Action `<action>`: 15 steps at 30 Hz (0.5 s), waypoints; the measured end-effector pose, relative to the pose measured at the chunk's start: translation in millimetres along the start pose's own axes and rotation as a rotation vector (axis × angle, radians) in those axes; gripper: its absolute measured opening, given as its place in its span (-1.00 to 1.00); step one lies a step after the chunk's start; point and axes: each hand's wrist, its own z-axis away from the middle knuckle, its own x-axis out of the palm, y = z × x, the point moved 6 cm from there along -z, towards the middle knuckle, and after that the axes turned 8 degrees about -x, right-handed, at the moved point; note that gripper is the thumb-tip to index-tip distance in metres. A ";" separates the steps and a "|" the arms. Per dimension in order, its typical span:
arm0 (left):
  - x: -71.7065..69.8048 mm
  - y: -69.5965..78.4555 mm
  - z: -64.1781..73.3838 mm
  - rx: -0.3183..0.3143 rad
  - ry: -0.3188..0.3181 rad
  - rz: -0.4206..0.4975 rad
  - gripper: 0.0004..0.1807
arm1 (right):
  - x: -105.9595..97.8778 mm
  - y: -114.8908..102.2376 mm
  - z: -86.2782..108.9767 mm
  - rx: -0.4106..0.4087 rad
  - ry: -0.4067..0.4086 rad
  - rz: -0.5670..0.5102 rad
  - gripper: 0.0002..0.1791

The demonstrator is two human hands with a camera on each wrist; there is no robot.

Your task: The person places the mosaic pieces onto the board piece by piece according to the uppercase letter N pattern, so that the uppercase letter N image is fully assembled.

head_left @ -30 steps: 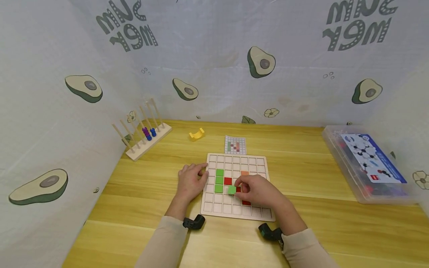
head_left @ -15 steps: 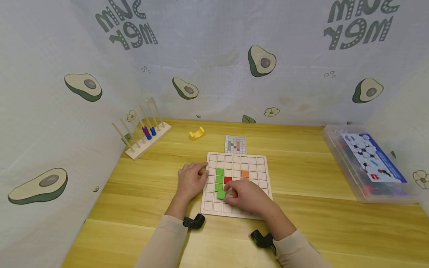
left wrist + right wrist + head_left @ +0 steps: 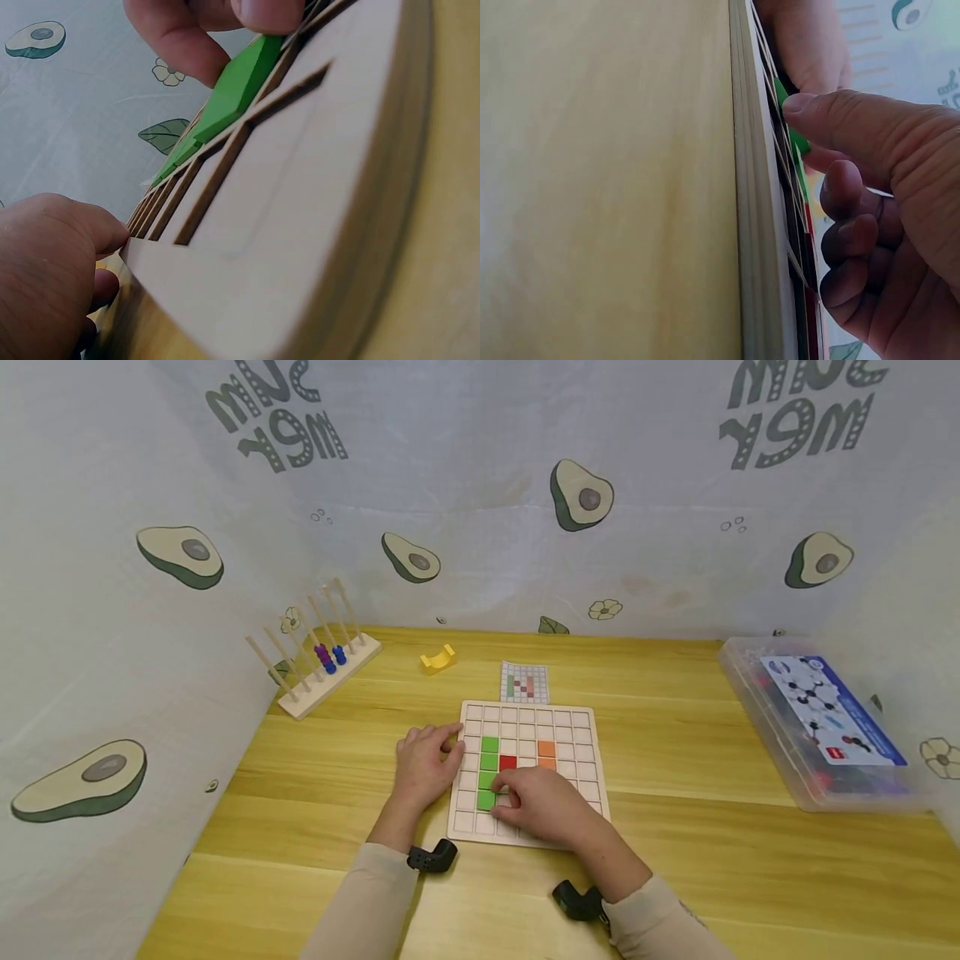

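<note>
A square wooden grid board (image 3: 577, 718) lies on the table. My right hand (image 3: 543, 802) pinches a green square tile (image 3: 486, 801) between thumb and fingers at the lower end of the green column. In the left wrist view this green tile (image 3: 236, 86) sits tilted in its cell, one edge raised. Three more green tiles (image 3: 488, 762) run up the same column. A red tile (image 3: 507, 763) and orange tiles (image 3: 546, 749) lie to the right. My left hand (image 3: 426, 767) rests at the board's left edge, fingertips touching it. My right hand hides some cells.
A small printed pattern card (image 3: 524, 682) lies just beyond the board. At the back left stands a peg rack (image 3: 330, 677) with purple and blue beads, beside a yellow curved block (image 3: 437, 660). A clear plastic case (image 3: 817, 727) lies at the right.
My right hand has carried the green tile left and down across the board to the cell below the other green tiles. An orange tile came into view. My left hand stays put.
</note>
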 end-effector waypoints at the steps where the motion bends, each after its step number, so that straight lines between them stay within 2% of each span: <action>1: 0.3 -0.5 -0.1 -0.001 -0.001 -0.003 -0.62 | 0.3 -0.4 -0.2 -0.003 0.000 0.005 -0.77; 7: 0.9 -1.4 -0.5 -0.005 0.000 -0.001 -0.62 | 0.1 0.6 0.2 0.009 -0.008 0.008 -0.77; 11: 2.3 -1.5 -0.9 -0.005 0.001 0.004 -0.62 | -9.0 9.8 2.8 0.068 -0.001 -0.035 -0.75; 15: 2.6 -1.6 -1.3 -0.003 0.006 0.011 -0.62 | -28.0 29.3 8.7 0.157 0.029 -0.054 -0.73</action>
